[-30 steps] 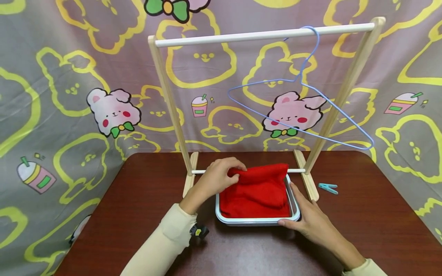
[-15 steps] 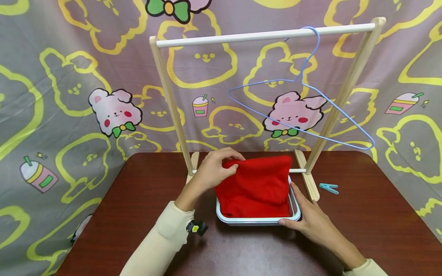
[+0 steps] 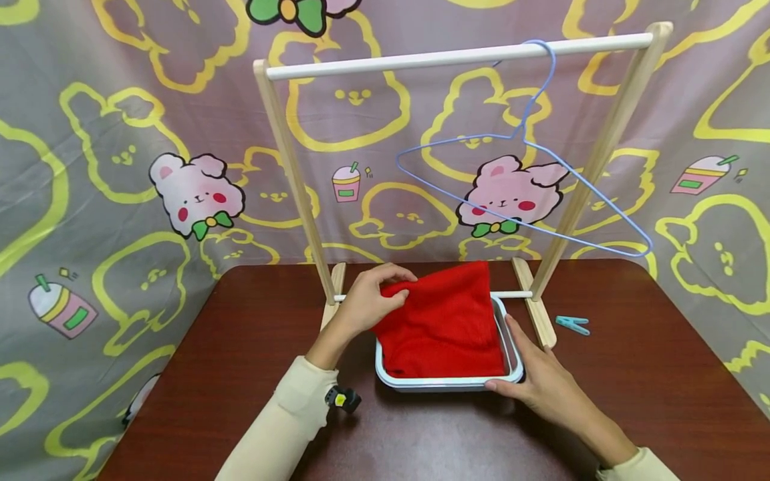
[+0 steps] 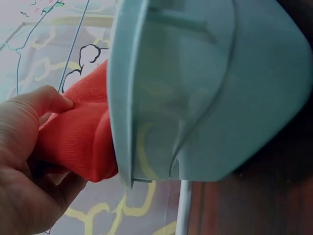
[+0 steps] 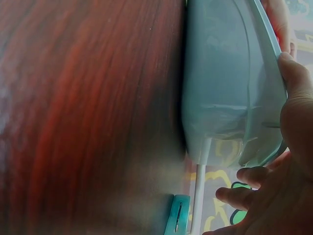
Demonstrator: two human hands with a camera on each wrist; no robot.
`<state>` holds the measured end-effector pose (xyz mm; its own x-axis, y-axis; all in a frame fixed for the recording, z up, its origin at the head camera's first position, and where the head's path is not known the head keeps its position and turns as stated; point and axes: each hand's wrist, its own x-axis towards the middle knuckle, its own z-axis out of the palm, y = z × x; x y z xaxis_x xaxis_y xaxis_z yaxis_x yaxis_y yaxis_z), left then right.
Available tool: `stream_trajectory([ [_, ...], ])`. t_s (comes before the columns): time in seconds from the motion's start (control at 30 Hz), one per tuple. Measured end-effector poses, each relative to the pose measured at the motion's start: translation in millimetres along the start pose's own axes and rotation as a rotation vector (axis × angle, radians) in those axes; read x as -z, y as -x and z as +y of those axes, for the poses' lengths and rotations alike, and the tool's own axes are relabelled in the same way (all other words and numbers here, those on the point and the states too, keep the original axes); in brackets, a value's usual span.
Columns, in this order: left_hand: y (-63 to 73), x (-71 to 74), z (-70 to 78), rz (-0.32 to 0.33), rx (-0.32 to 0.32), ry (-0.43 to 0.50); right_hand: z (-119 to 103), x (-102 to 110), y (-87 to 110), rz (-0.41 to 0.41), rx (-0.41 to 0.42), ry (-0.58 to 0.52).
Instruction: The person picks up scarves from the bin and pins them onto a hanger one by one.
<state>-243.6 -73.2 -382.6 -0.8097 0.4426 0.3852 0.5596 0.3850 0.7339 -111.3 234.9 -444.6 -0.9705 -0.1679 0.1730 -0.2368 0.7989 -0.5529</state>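
Observation:
In the head view a folded red cloth (image 3: 445,321) lies in a pale blue-grey basin (image 3: 445,383), its back edge raised above the rim. My left hand (image 3: 374,298) pinches that edge near its left end, between thumb and fingers. The left wrist view shows the ribbed red cloth (image 4: 78,132) folded in my left hand (image 4: 29,161), beside the basin's wall (image 4: 210,98). At the basin's front right corner, my right hand (image 3: 547,382) grips the rim, thumb in front and fingers along the right side. In the right wrist view, its thumb meets the rim and other fingers are spread.
A wooden rack (image 3: 601,160) stands behind the basin, with a blue wire hanger (image 3: 577,177) on its top bar (image 3: 385,64). A light blue clothespin (image 3: 573,325) lies right of the rack's foot on the brown table (image 3: 240,347). A patterned curtain (image 3: 120,220) hangs behind.
My left hand has lifted the red cloth's back edge, opening out more of it above the basin. The cloth's top right corner has moved up and left. My right hand has stayed on the basin.

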Motion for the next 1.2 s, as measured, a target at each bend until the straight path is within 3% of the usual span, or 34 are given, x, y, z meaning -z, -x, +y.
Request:
stream_trajectory([
  [0.3,10.8,6.9,-4.5,-0.03,0.038,-0.006,1,1,-1.1,-0.007,-0.01,-0.013],
  [0.57,20.2,12.3,-7.2,-0.006,0.05,0.0,0,1,-1.4,-0.002,-0.004,-0.011],
  [0.8,30.3,13.8,-10.8,0.002,0.092,0.058,-1,0,-1.3,0.002,-0.001,-0.008],
  [1.2,34.7,11.4,-11.1,0.021,0.076,0.073,0,0,-1.2,-0.006,-0.01,-0.005],
])
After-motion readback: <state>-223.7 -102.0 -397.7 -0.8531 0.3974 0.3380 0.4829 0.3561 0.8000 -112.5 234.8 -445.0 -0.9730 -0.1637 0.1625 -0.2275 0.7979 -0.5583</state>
